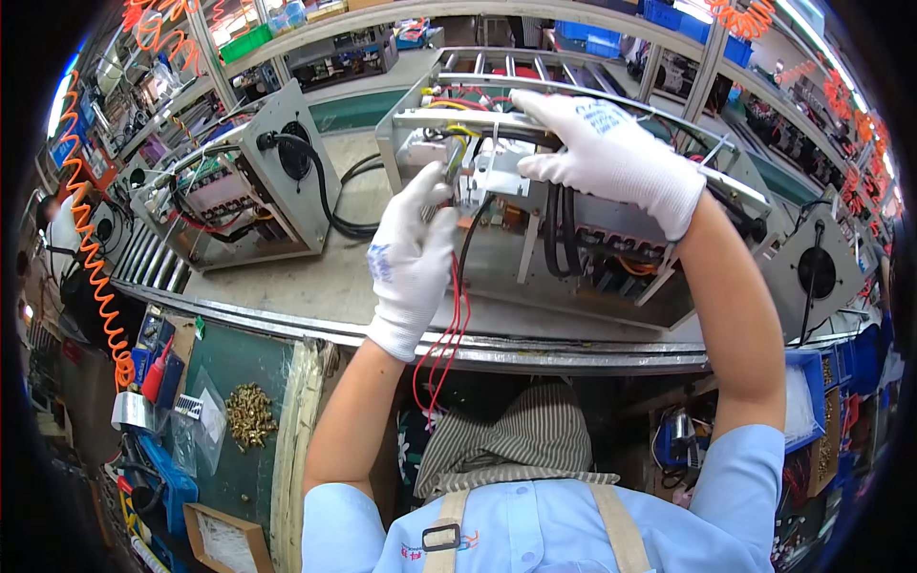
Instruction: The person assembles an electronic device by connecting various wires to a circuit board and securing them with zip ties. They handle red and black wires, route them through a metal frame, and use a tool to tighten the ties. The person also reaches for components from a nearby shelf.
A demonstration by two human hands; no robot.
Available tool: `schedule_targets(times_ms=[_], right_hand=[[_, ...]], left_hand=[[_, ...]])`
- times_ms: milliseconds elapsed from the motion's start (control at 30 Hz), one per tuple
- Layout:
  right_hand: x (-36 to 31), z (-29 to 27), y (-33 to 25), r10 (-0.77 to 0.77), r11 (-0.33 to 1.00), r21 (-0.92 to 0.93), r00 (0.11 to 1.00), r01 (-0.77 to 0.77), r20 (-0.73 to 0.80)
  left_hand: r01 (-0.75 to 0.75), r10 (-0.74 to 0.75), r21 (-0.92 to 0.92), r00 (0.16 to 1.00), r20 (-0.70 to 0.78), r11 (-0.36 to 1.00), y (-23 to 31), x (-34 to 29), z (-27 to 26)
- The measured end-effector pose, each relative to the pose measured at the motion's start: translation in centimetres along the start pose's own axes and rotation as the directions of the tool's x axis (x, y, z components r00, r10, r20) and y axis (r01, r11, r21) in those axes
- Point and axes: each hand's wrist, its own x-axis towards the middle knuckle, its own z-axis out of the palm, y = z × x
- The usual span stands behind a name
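Observation:
An open metal machine chassis (592, 272) full of wiring lies in front of me. My left hand (411, 253), in a white knit glove, is at its left part with the fingers curled; what they grip, if anything, is hidden. Thin red wires (445, 346) hang down beside that hand. My right hand (616, 162), gloved too, reaches over the top rail with thumb and fingers apart. Between the hands sits a shiny metal bracket (497, 170). Thick black cables (562, 229) loop down below the right hand.
Another open unit (229, 186) with a fan and black cord stands at left on the conveyor. A grey unit with a round fan (815, 272) is at right. Brass fittings (250, 416) lie on the green bench at lower left. An orange coiled hose (95, 277) hangs at far left.

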Motion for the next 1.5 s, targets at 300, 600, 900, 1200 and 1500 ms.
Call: schedule_targets(times_ms=[300,600,900,1200,1500], right_hand=[[1.2,1.3,-0.6,-0.045,0.936,-0.351,0.998,0.026,-0.046],[0.8,3.4,-0.2,-0.216,0.914,-0.398,0.925,0.078,-0.314],[-6.3,5.2,-2.9,-0.323,0.906,-0.033,0.639,0.422,-0.698],[-16.1,21.4,-6.0,0.467,0.250,0.932,0.876,-0.262,0.121],[-17.5,21.4,-8.3,0.348,-0.056,0.972,0.908,-0.228,0.233]], left_hand=[[0.389,-0.249,-0.305,0.877,0.410,0.869,3.2,7.2,1.7],[0.227,-0.177,-0.257,0.963,0.204,0.939,1.4,4.5,4.6],[0.667,-0.664,-0.077,0.745,0.064,0.741,-7.2,-5.3,-3.0],[0.672,-0.666,-0.538,0.703,0.248,0.509,-7.2,-5.5,-3.4],[0.658,-0.813,0.502,0.327,0.481,0.562,-0.8,-10.3,-8.2]])
